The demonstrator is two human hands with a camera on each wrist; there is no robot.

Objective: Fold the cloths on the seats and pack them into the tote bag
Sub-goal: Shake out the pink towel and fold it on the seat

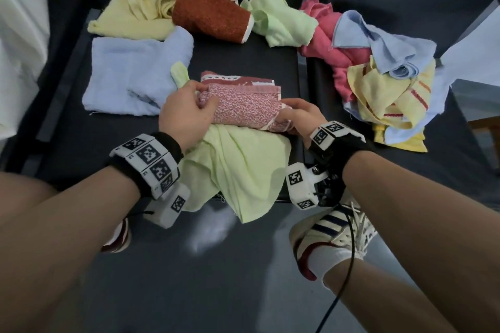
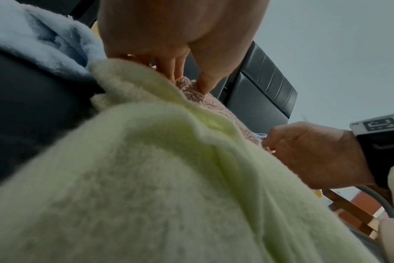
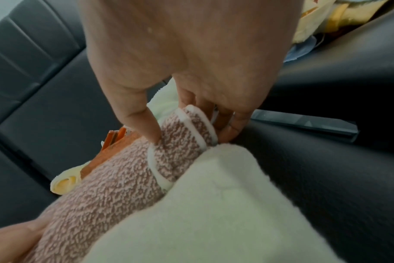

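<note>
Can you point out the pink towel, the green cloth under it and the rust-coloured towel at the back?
pink towel (image 1: pixel 243 109), head view, middle of its folded top.
green cloth (image 1: pixel 243 170), head view, part draped over the seat edge.
rust-coloured towel (image 1: pixel 211 12), head view, its fuzzy top.

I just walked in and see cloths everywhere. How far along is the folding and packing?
Early on. The light blue towel lies roughly folded flat. Both the left hand and right hand grip the pink speckled towel, folding it atop a green cloth. The crumpled pile on the right and cloths behind remain unfolded; no tote bag is clearly visible.
</note>
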